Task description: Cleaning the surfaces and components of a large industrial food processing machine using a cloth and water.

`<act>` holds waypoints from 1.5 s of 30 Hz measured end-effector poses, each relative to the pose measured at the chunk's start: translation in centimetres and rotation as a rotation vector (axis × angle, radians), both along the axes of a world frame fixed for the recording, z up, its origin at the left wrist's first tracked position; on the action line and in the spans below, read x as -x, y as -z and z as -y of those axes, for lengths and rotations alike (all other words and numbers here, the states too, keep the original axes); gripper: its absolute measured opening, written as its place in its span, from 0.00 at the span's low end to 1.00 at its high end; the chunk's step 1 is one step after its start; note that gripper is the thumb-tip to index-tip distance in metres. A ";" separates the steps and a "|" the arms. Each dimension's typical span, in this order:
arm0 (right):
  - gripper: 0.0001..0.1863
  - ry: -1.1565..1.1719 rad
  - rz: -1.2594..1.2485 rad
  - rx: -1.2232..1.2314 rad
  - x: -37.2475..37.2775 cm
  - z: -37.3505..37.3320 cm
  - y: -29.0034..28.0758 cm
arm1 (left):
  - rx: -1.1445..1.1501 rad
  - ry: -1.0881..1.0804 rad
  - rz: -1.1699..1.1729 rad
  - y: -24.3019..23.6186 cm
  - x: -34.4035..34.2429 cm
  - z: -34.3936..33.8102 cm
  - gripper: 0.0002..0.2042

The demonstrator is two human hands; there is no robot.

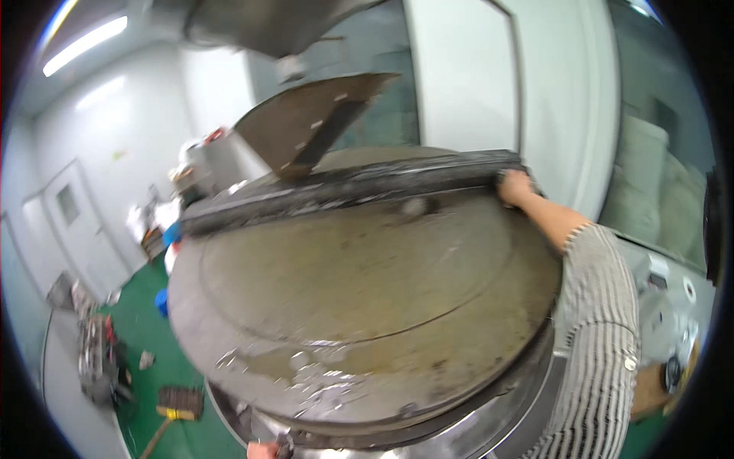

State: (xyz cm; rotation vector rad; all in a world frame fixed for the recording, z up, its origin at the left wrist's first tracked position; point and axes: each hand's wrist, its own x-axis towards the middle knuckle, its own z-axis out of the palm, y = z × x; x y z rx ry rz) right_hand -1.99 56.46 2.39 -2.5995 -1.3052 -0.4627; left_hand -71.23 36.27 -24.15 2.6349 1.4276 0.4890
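Note:
A large round metal plate (pixel 367 283) fills the middle, its brownish top wet and marked with a ring. Across its far side lies a long dark bar (pixel 336 191), its surface wet or shiny. My right hand (pixel 516 188), at the end of a striped sleeve, is closed round the bar's right end. A small pale round spot (pixel 415 206), blurred, shows just in front of the bar. At the lower edge, my left hand (pixel 264 450) shows only in part; its fingers look curled beside a small metal fitting (pixel 285 445) under the plate's near rim.
A brown angled metal chute (pixel 306 122) hangs over the bar, below a grey machine part (pixel 267 23). A steel housing (pixel 489 428) curves beneath the plate. On the green floor at left are a broom (pixel 180 402) and a piece of equipment (pixel 98 356). Windows stand at right.

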 end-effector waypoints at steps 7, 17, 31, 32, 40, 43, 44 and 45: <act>0.26 -0.595 0.051 -0.097 15.1 2.6 1.2 | -0.055 0.076 0.141 -1.1 -1.1 -0.8 0.14; 0.26 -0.541 -0.060 -0.052 36.4 -10.6 0.6 | -0.065 0.267 0.207 0.2 0.5 -2.8 0.16; 0.26 -0.321 -0.087 -0.149 30.0 -2.0 -0.5 | -0.140 0.325 0.433 -0.1 2.4 -3.5 0.11; 0.26 -0.328 -0.074 -0.147 30.8 -3.3 -0.3 | -0.162 0.292 0.451 -0.1 2.4 -3.4 0.11; 0.24 -0.804 -0.063 -0.104 48.5 -12.8 0.1 | -0.197 0.243 0.530 0.3 2.3 -3.0 0.12; 0.24 -0.743 -0.058 -0.059 50.8 -13.6 -0.2 | -0.216 0.240 0.543 0.5 2.1 -3.1 0.13; 0.23 -0.748 -0.029 -0.063 51.1 -13.6 -0.2 | -0.226 0.217 0.526 0.7 2.2 -3.0 0.13; 0.23 -0.755 -0.034 -0.057 51.6 -13.3 0.2 | -0.237 0.195 0.509 0.8 2.4 -2.7 0.13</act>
